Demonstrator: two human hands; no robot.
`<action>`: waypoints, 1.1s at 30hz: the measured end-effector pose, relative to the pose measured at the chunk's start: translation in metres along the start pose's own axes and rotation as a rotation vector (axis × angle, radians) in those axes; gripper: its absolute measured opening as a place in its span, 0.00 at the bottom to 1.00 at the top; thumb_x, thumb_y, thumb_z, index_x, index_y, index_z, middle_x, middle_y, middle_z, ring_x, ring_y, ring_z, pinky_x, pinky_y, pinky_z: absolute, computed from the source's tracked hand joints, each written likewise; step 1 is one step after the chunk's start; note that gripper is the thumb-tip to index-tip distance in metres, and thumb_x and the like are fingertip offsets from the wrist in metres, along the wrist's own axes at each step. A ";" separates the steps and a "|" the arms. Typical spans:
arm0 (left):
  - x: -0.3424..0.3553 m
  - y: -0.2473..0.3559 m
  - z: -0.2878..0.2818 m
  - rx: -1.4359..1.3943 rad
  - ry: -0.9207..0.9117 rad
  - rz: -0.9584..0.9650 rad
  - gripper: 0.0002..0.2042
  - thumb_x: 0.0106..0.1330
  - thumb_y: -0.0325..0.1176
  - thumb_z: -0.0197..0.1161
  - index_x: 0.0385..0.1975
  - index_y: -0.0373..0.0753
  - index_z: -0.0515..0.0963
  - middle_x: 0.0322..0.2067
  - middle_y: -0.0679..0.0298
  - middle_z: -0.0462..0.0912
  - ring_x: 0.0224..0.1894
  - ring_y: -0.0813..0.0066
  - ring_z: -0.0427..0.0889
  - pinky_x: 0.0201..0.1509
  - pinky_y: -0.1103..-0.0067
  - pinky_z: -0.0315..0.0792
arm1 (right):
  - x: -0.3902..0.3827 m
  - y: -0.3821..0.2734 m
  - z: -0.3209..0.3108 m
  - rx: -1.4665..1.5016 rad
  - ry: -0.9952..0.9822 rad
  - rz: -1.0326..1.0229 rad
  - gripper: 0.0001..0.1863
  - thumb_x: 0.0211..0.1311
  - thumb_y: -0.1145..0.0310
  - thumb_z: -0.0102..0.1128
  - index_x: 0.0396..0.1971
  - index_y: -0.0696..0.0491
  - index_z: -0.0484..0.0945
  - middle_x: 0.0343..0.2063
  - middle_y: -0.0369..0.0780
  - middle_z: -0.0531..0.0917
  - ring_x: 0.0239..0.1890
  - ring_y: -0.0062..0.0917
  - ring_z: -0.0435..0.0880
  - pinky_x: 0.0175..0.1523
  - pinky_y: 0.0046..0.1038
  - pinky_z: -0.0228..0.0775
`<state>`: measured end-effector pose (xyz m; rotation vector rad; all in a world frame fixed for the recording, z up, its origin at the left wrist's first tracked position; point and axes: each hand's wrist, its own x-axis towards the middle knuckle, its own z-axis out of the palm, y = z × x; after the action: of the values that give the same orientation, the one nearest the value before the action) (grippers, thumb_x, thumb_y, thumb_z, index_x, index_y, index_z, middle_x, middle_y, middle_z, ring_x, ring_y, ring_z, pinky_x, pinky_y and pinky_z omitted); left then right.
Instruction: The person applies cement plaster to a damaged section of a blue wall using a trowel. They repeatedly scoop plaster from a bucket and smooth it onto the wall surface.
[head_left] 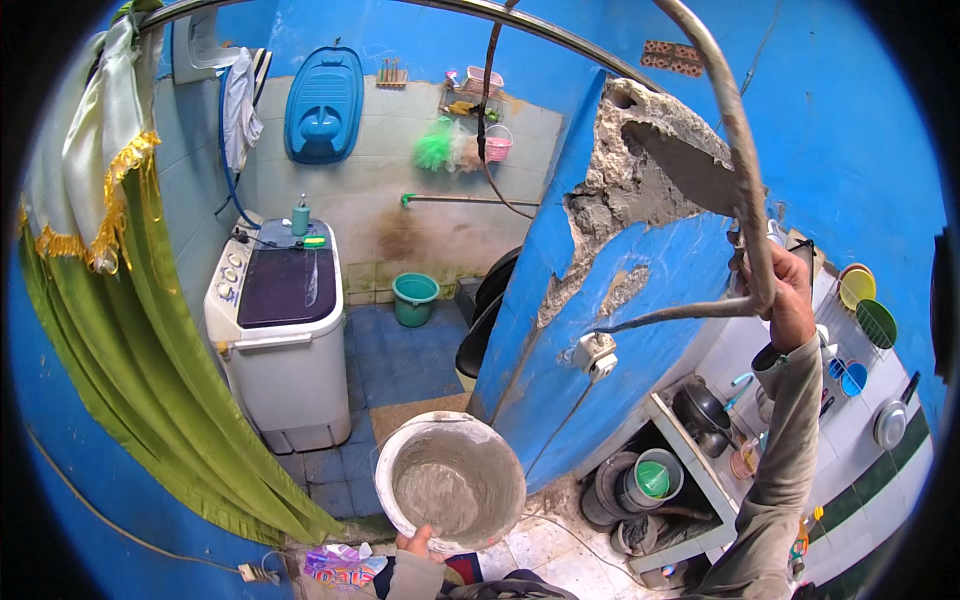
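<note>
My left hand (418, 541) grips the near rim of a whitish bucket (505, 515), thumb over the edge. Grey wet mortar (440, 490) coats its inside and bottom. Raised at the right, my right hand (790, 300) is closed by the far edge of a blue wall (640, 270), partly behind a thick bent cable (745, 160). What its fingers hold is hidden. Near it, the wall's upper part is broken to rough masonry (620, 105), with a smooth dark grey patch (680, 170) on it; whether that is mortar or a tool blade I cannot tell.
A white socket (596, 355) with a cord sits on the wall. Left are a green curtain (150, 390) and a washing machine (285, 370); a teal bucket (414, 300) stands behind. Right, a counter frame (690, 450) bears pans (703, 410), with pails (650, 480) underneath.
</note>
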<state>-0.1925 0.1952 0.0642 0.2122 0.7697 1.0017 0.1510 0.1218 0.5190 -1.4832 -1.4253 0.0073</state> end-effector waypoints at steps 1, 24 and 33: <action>0.003 0.004 -0.002 0.035 0.038 -0.025 0.29 0.48 0.21 0.55 0.55 0.38 0.62 0.50 0.49 0.70 0.46 0.49 0.78 0.41 0.52 0.80 | 0.003 -0.005 0.007 0.027 0.027 0.042 0.20 0.59 0.61 0.59 0.46 0.59 0.77 0.29 0.36 0.80 0.27 0.16 0.75 0.28 0.16 0.63; 0.029 0.087 0.034 0.068 -0.283 -0.450 0.32 0.53 0.23 0.53 0.61 0.33 0.54 0.58 0.45 0.64 0.58 0.44 0.67 0.61 0.49 0.65 | 0.060 -0.002 -0.013 -0.674 -0.140 -0.013 0.23 0.66 0.50 0.52 0.32 0.59 0.78 0.17 0.29 0.68 0.18 0.13 0.69 0.22 0.18 0.61; 0.039 0.096 0.036 0.071 -0.226 -0.350 0.27 0.52 0.22 0.55 0.54 0.28 0.57 0.50 0.39 0.67 0.49 0.36 0.73 0.49 0.41 0.70 | 0.040 -0.015 -0.012 -0.718 0.099 -0.075 0.15 0.65 0.64 0.50 0.35 0.62 0.79 0.21 0.39 0.77 0.19 0.21 0.74 0.26 0.27 0.67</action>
<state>-0.2215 0.2858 0.1191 0.2381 0.6092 0.6075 0.1594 0.1397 0.5585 -1.9608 -1.4732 -0.6765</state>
